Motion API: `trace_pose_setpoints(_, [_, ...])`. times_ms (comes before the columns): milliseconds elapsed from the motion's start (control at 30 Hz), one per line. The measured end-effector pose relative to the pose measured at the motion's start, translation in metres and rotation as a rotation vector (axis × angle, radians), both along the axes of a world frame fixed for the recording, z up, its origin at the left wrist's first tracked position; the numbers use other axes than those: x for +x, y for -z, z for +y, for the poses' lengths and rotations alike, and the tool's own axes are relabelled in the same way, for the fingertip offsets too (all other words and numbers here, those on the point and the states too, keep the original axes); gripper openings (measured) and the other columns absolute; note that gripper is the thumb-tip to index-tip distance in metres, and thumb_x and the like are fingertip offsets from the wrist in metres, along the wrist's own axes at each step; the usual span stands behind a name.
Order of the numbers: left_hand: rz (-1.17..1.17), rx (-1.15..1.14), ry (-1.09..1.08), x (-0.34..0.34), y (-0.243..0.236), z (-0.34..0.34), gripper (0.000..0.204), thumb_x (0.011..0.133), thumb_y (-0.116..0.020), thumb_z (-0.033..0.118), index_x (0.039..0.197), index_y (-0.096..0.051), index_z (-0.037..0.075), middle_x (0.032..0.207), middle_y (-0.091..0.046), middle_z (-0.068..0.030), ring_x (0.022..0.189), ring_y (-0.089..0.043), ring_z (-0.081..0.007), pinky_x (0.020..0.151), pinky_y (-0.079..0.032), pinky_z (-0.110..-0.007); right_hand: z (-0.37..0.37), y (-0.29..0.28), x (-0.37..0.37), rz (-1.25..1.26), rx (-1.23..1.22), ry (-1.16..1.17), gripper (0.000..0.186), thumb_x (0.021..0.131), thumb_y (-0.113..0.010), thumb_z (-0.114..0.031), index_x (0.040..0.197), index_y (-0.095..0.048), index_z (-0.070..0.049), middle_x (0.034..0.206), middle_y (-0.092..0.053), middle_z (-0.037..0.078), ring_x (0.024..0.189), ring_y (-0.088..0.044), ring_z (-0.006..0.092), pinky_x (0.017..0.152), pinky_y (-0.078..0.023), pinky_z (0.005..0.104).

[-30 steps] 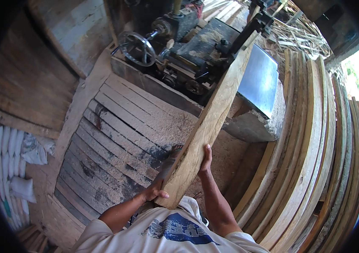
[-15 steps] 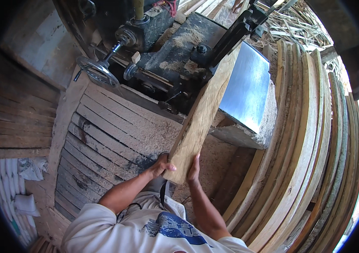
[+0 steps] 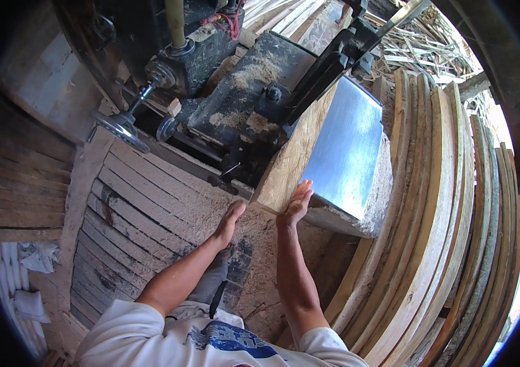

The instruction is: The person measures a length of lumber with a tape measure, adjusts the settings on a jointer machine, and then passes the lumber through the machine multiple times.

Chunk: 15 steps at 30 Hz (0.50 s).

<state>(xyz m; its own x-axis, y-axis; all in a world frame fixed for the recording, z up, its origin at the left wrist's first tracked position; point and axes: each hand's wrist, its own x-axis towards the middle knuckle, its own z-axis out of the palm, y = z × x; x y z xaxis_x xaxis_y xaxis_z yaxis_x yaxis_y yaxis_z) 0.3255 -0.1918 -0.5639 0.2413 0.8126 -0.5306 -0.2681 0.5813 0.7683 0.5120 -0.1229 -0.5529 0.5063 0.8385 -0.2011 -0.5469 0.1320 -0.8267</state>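
Observation:
A thick, rough wooden board (image 3: 296, 156) lies on the shiny steel table (image 3: 348, 147) of a woodworking machine, along the table's left side. Its far part passes beside a dark upright metal guide (image 3: 318, 73). My right hand (image 3: 296, 205) rests against the board's near right corner, fingers stretched along its side. Just left of the near end, my left hand (image 3: 230, 223) is off the board, seen edge-on with its fingers extended and nothing in it.
At the left, the machine carries a chrome handwheel (image 3: 122, 129) and a sawdust-covered dark bed (image 3: 254, 76). Long planks (image 3: 437, 214) stand stacked along my right. Sawdust coats the slatted wooden floor (image 3: 143, 208). White sacks (image 3: 12, 281) lie at the far left; wood scraps (image 3: 431, 49) are piled behind.
The board has slid forward, away from me, along the steel table. My left hand has let go of its near end; my right hand has moved forward with it.

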Motion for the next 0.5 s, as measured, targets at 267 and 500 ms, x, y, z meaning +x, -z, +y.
trace_pose_setpoints(267, [0.033,-0.244,0.213,-0.023,0.016,-0.080,0.080,0.091,-0.048,0.060,0.149,-0.035,0.006,0.149,-0.041,-0.0158,0.138,-0.037,-0.0282,0.112,-0.026,-0.046,0.105,0.016,0.038,-0.082,-0.130,0.137,0.077,0.103,-0.031,-0.055,0.155,-0.010,-0.003,0.163,-0.006,0.012,0.151,-0.006,0.0219,0.121,-0.007,0.0355])
trace_pose_setpoints(500, [0.064,-0.043,0.361,-0.014,0.010,-0.087,0.087,0.088,-0.052,0.065,0.152,-0.030,0.009,0.155,-0.033,-0.0114,0.145,-0.026,-0.0254,0.116,-0.021,-0.043,0.148,0.036,0.071,0.229,-0.140,0.287,0.082,0.100,-0.033,-0.059,0.154,-0.013,0.000,0.162,-0.014,0.011,0.149,-0.016,0.0211,0.121,-0.009,0.0337])
